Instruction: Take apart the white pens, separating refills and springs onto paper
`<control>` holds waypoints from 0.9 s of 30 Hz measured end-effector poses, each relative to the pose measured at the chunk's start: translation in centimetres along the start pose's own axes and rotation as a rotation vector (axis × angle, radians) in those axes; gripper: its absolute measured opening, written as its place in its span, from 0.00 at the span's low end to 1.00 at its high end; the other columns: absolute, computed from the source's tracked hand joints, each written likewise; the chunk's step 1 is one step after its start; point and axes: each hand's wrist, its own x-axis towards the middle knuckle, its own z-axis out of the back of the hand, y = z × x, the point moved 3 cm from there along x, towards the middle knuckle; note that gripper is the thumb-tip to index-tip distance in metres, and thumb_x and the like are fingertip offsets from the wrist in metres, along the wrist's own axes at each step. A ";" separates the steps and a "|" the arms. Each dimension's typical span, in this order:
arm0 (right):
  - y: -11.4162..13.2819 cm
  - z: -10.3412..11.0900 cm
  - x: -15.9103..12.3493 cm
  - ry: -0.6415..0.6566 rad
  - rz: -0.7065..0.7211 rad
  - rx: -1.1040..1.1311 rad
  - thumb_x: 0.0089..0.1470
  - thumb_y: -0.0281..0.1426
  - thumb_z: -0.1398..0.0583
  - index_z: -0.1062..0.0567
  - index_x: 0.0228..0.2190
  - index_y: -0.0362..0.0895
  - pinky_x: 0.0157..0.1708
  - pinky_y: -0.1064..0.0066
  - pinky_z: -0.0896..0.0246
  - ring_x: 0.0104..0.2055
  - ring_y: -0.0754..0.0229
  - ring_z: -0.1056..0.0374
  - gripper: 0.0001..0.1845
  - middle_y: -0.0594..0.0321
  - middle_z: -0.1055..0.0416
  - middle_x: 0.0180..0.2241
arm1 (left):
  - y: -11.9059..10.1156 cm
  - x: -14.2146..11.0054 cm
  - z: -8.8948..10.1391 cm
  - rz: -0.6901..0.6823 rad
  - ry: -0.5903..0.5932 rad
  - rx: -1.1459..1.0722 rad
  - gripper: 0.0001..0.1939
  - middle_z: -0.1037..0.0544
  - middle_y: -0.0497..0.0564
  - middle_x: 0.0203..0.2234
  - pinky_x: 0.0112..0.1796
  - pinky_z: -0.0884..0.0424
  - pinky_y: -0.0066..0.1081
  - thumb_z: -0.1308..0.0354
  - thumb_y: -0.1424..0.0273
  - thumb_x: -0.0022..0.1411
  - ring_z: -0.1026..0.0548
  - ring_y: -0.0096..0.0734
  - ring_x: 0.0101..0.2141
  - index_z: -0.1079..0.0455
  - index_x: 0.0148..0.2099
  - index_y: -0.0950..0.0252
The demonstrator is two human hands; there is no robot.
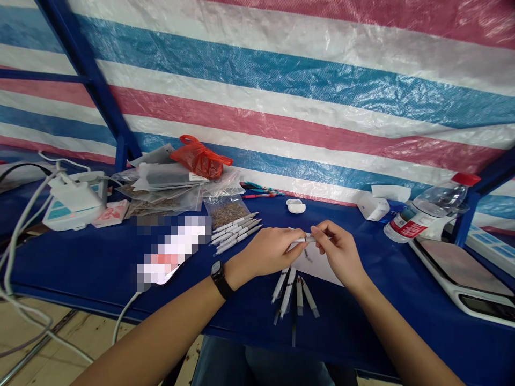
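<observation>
A white pen (300,240) lies crosswise between my two hands, above a white sheet of paper (322,268). My left hand (269,250), with a black watch on its wrist, grips the pen's barrel between thumb and fingers. At the pen's other end, my right hand (336,249) pinches the tip; the fingers partly cover it. Closer to me, below the hands, several pens and pen parts (288,292) lie fanned out on the blue table. To the left of my left hand rests a row of several white pens (236,231).
Left of the pens is a phone (173,257) on a cable. Bags of dried material (161,198) and a red plastic bag (201,156) lie behind. A white earbud case (295,206) sits beyond the hands. A water bottle (418,217) and a scale (458,273) stand right.
</observation>
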 end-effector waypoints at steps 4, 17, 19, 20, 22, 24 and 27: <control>0.1 -0.1 0.0 0.008 0.007 -0.002 0.52 0.59 0.37 0.31 0.20 0.46 0.23 0.70 0.44 0.21 0.64 0.45 0.29 0.69 0.41 0.18 | 0.1 0.0 -0.1 -0.004 0.006 -0.005 0.11 0.25 0.45 0.25 0.28 0.43 0.29 0.51 0.66 0.74 0.26 0.30 0.26 0.31 0.39 0.62; 0.1 -0.1 -0.1 0.004 -0.003 0.022 0.51 0.53 0.35 0.28 0.24 0.46 0.22 0.70 0.44 0.21 0.64 0.43 0.24 0.68 0.38 0.21 | 0.0 -0.1 -0.1 -0.001 -0.035 -0.020 0.12 0.26 0.45 0.26 0.28 0.45 0.30 0.51 0.66 0.75 0.28 0.30 0.26 0.32 0.38 0.62; 0.1 -0.1 0.0 0.010 0.002 0.020 0.52 0.52 0.36 0.28 0.24 0.46 0.22 0.70 0.44 0.21 0.64 0.43 0.22 0.68 0.38 0.21 | 0.1 0.0 -0.1 -0.007 -0.045 -0.023 0.12 0.26 0.45 0.26 0.28 0.45 0.30 0.52 0.66 0.75 0.27 0.30 0.27 0.33 0.37 0.62; 0.2 -0.1 0.0 0.015 0.008 0.017 0.52 0.52 0.36 0.28 0.24 0.46 0.22 0.69 0.43 0.21 0.64 0.43 0.22 0.69 0.38 0.21 | 0.1 0.0 -0.1 -0.011 -0.048 -0.024 0.12 0.25 0.46 0.26 0.28 0.45 0.30 0.52 0.67 0.75 0.27 0.31 0.27 0.33 0.37 0.62; 0.2 -0.2 0.0 0.026 0.020 0.009 0.52 0.52 0.36 0.28 0.24 0.46 0.22 0.69 0.43 0.21 0.64 0.43 0.22 0.69 0.38 0.21 | 0.2 0.0 -0.2 -0.013 -0.053 -0.021 0.12 0.25 0.46 0.26 0.28 0.45 0.30 0.52 0.67 0.75 0.27 0.30 0.27 0.33 0.37 0.62; 0.2 -0.2 0.1 0.026 0.026 0.005 0.52 0.52 0.36 0.28 0.25 0.46 0.22 0.69 0.43 0.21 0.64 0.43 0.22 0.68 0.38 0.21 | 0.2 0.0 -0.2 -0.010 -0.056 -0.013 0.12 0.25 0.45 0.26 0.28 0.45 0.30 0.51 0.66 0.75 0.27 0.30 0.26 0.33 0.37 0.62; 0.2 -0.2 0.0 0.011 0.032 0.006 0.52 0.53 0.36 0.28 0.24 0.46 0.22 0.70 0.43 0.20 0.64 0.43 0.23 0.68 0.38 0.20 | 0.2 -0.1 -0.2 -0.010 -0.056 -0.004 0.13 0.26 0.45 0.25 0.28 0.45 0.30 0.52 0.66 0.75 0.28 0.29 0.25 0.34 0.36 0.62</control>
